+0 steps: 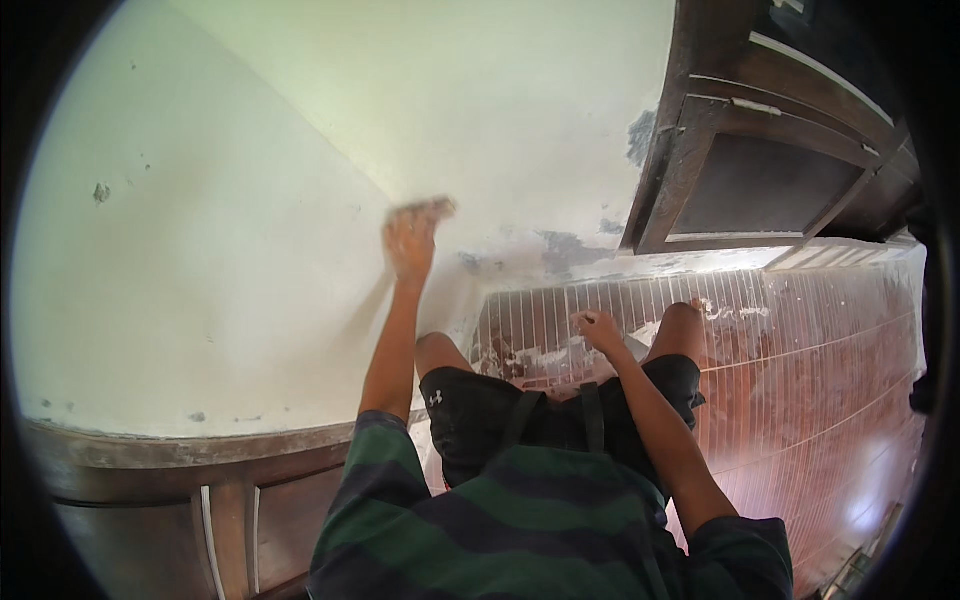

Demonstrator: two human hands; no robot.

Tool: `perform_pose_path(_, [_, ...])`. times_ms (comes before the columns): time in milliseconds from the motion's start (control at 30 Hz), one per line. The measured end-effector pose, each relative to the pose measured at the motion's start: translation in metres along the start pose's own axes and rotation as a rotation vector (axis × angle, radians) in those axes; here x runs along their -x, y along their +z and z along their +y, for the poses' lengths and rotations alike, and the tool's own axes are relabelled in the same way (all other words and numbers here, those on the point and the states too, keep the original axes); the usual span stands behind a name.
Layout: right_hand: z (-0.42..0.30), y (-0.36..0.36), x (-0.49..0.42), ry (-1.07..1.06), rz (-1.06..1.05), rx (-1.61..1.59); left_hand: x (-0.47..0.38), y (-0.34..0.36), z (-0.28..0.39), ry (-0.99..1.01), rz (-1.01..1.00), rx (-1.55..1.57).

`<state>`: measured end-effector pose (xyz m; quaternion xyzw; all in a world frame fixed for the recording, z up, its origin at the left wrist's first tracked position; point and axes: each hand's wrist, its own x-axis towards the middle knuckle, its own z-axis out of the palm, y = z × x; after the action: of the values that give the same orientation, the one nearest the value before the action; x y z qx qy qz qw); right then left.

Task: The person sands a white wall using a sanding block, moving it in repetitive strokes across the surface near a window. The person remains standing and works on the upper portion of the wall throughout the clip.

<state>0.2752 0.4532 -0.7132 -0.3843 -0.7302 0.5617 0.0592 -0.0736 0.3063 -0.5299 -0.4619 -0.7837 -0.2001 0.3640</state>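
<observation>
My left hand [409, 244] is raised against the whitish wall [247, 247], close to the corner line where two wall faces meet. Its fingers are bent around a small brownish pad [445, 207], blurred and mostly hidden, possibly folded sandpaper. The wall face beside it shows grey bare patches [574, 251] lower down. My right hand [598, 330] hangs between my knees above the tiled floor, fingers loosely curled and powdered white. I see nothing in it, but its palm is hidden.
A dark wooden panelled cabinet or door [765, 184] stands at the upper right. Brown wood panelling with a ledge [187, 452] runs along the lower left. White dust and scraps lie on the reddish striped floor [810, 360]. Some objects [862, 559] lie at the lower right edge.
</observation>
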Motion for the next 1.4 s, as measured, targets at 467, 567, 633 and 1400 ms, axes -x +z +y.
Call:
perform_pose_path(467, [0.001, 0.004, -0.004, -0.074, 0.023, 0.052, -0.086, -0.005, 0.036, -0.133, 0.485, -0.005])
perform_pose_path(567, [-0.001, 0.004, -0.002, -0.078, 0.03, 0.083, -0.028, 0.017, 0.052, -0.085, 0.275, 0.091])
perform_pose_path(633, [0.0, 0.005, 0.001, -0.044, -0.023, 0.116, -0.021, 0.014, 0.045, -0.102, 0.075, 0.053])
perform_pose_path(1400, [-0.006, -0.007, 0.023, -0.196, 0.124, 0.042, -0.162, -0.018, 0.083, -0.211, 0.567, 0.138])
